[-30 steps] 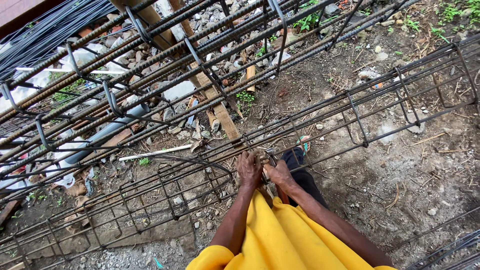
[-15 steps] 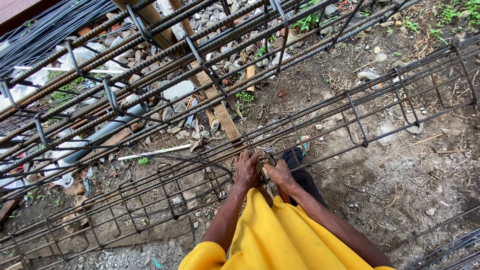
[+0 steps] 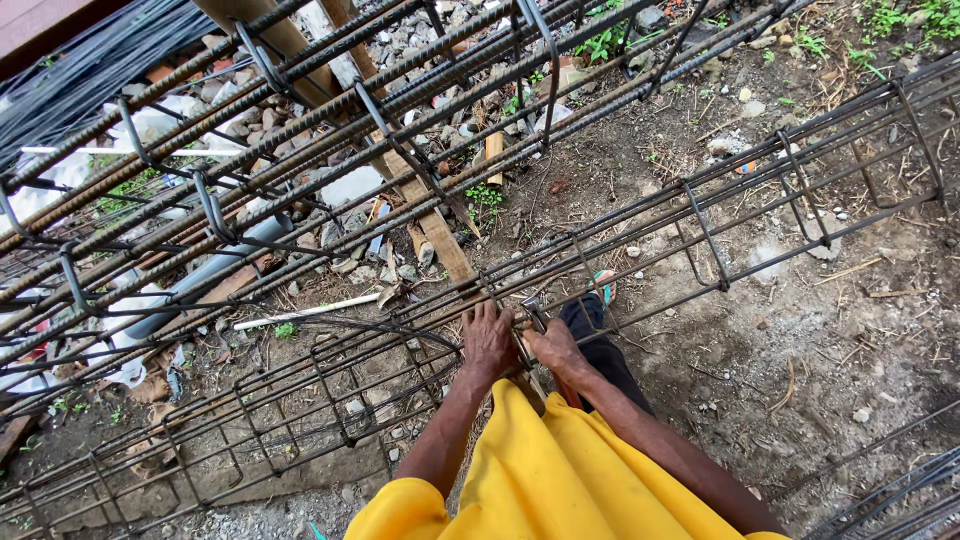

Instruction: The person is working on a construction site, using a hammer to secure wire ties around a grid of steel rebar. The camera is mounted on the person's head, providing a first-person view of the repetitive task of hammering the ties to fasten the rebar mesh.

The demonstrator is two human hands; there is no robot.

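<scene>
Both hands sit together on the near rebar cage (image 3: pixel 700 215), at the joint where a stirrup (image 3: pixel 545 320) crosses the top bar, roughly 6 o'clock in frame. Left hand (image 3: pixel 488 342) is clamped over the bar, fingers curled down on it. Right hand (image 3: pixel 553 347) is closed just beside it at 3 o'clock; looks like it pinches tie wire or a small tool, too small to tell which.

Change over the last second: almost none. Hands hold the same joint; only the view has shifted slightly. Reads as the same tie in progress, not a move to the next stirrup.

Second cage (image 3: pixel 300 130) runs at 11 o'clock, apart. Plank (image 3: pixel 440 235) and white pipe (image 3: pixel 300 312) lie on the dirt beyond.
</scene>
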